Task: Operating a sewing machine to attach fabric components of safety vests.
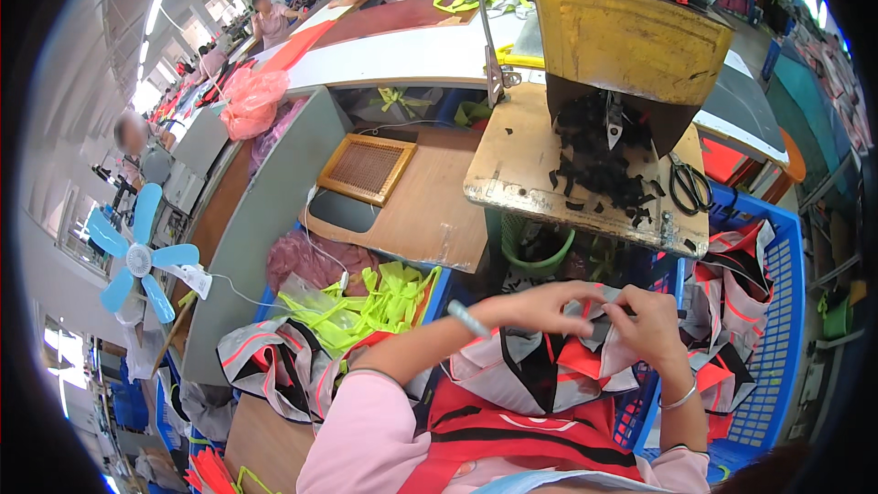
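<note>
A sewn fabric piece [535, 370] in grey, black and bright orange-red lies bunched over my lap. My left hand [558, 307], with a pale bracelet on its wrist, curls its fingers and thumb around the piece's upper grey edge. Close beside it, my right hand [647, 322] pinches the same edge between thumb and fingers. A thin metal bangle circles the right wrist. What exactly lies between the fingertips is partly hidden. Beyond both hands stands a machine with a yellow metal hood [631, 37], above a worn wooden board [512, 165] strewn with black scraps [608, 165].
Black-handled scissors [690, 185] lie on the board's right side. A blue basket [785, 311] at right holds similar fabric pieces. Neon-yellow strips [389, 306] fill a bin at left. A green basket [538, 252] sits under the board. A blue fan [139, 259] stands far left. Other people work beyond.
</note>
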`<move>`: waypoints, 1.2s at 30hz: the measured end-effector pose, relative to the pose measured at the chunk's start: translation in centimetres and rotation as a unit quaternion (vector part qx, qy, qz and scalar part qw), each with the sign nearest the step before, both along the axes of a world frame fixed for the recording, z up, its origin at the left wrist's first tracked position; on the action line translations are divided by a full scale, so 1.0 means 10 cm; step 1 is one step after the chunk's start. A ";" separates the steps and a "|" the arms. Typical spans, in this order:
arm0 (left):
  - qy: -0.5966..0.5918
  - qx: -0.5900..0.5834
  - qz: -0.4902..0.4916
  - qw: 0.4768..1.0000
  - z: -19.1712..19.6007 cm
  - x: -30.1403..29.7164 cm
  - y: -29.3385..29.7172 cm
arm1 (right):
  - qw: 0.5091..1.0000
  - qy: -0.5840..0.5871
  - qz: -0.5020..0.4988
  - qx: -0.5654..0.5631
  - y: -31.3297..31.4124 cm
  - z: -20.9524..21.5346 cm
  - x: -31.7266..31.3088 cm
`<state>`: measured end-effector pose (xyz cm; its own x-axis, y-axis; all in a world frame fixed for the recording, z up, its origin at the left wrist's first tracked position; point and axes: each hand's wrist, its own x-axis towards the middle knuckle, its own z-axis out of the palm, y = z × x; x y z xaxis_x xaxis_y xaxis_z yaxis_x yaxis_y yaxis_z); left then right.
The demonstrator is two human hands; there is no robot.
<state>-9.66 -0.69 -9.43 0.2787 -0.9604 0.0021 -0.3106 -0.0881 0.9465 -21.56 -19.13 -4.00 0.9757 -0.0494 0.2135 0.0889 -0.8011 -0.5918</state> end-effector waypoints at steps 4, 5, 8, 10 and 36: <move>-0.131 -0.119 0.184 0.967 -0.08 -0.44 0.02 | 0.998 -0.027 0.018 0.062 0.19 0.13 0.04; -0.132 -0.120 0.187 0.966 -0.12 -0.45 0.02 | 0.995 -0.036 0.042 0.078 0.26 0.18 0.07; -0.161 -0.183 0.198 0.949 -0.10 -0.42 0.09 | 0.993 -0.013 0.071 0.097 0.29 0.24 0.04; -0.187 -0.155 0.167 0.956 0.01 -0.30 0.24 | 0.992 0.019 0.075 0.101 0.29 0.28 -0.02; -0.123 -0.011 0.239 0.963 0.90 0.49 -0.05 | 0.979 0.015 -0.004 0.201 -0.22 0.36 0.65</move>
